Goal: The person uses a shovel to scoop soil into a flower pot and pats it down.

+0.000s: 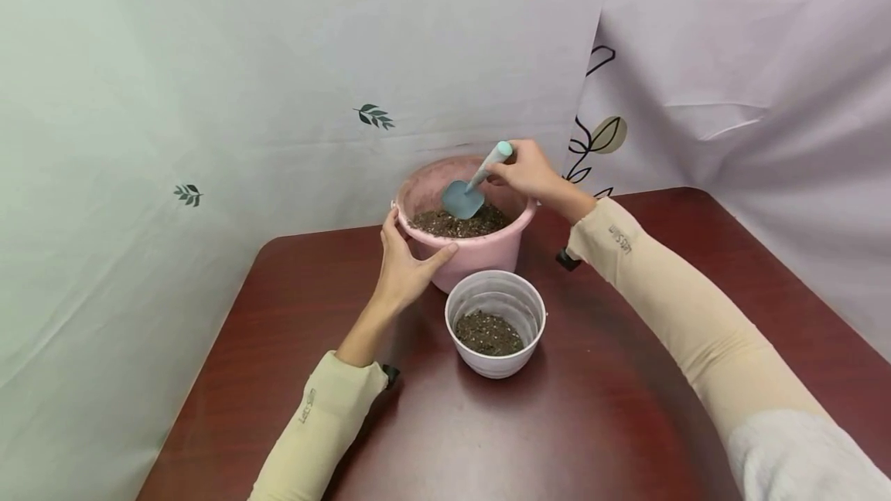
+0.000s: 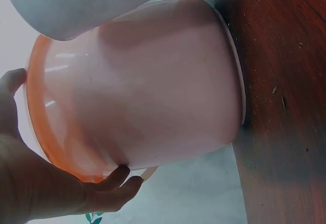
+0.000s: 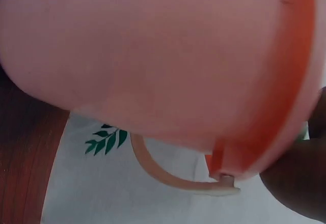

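A pink bucket (image 1: 480, 255) of dark soil (image 1: 445, 224) stands at the back of the table. My left hand (image 1: 404, 269) grips its rim from the near left, thumb along the front edge and fingers on the side. In the left wrist view those fingers (image 2: 119, 178) touch the bucket's wall just under the rim. My right hand (image 1: 532, 172) holds a small blue garden trowel (image 1: 464, 199) by its pale handle, over the bucket. The blade points down, close above the soil; whether it touches is unclear. The right wrist view shows only part of that hand (image 3: 295, 178), not the trowel.
A white plastic pot (image 1: 496, 366) with some soil in it stands just in front of the bucket. Beneath is a dark red wooden table (image 1: 592, 416). Pale printed cloth (image 1: 292, 99) hangs behind. The bucket's handle (image 3: 163, 175) hangs down at its side.
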Available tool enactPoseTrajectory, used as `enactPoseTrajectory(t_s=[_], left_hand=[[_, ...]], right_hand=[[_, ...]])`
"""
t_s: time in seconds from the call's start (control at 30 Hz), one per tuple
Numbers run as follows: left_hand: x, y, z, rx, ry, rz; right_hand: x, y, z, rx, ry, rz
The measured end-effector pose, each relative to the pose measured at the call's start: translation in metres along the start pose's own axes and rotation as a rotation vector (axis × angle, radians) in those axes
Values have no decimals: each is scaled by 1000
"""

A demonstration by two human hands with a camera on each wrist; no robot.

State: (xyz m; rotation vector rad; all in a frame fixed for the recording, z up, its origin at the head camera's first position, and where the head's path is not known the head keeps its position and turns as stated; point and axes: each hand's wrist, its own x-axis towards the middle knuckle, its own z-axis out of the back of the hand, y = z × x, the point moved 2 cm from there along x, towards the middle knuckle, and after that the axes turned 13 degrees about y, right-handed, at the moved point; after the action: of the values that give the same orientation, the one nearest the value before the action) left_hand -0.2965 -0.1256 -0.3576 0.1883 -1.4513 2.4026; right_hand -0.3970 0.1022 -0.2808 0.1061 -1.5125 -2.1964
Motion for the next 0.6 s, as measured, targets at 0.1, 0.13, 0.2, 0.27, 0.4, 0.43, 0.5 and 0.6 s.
enactPoseTrajectory(t_s=[0.1, 0.13, 0.2, 0.27, 0.4, 0.43, 0.5, 0.6], left_hand=[[0, 0, 2, 2, 9, 14], [0, 0, 2, 1, 13, 13], [0, 0, 2, 5, 17, 8], [1, 0, 2, 10, 16, 6], [0, 0, 1, 17, 17, 7], [0, 0, 1, 17, 19, 7], [-1, 0, 1, 17, 20, 8], [-2, 1, 0, 19, 21, 0]], right_hand=[[4, 3, -5, -141, 65, 37], [4, 3, -4, -199, 80, 55], [5, 4, -3, -322, 97, 79], [6, 4, -2, -416, 107, 89], [10, 2, -1, -465, 123, 79], [11, 1, -1, -469, 126, 76], [11, 0, -1, -469, 133, 75], [10, -2, -3, -470, 143, 82]])
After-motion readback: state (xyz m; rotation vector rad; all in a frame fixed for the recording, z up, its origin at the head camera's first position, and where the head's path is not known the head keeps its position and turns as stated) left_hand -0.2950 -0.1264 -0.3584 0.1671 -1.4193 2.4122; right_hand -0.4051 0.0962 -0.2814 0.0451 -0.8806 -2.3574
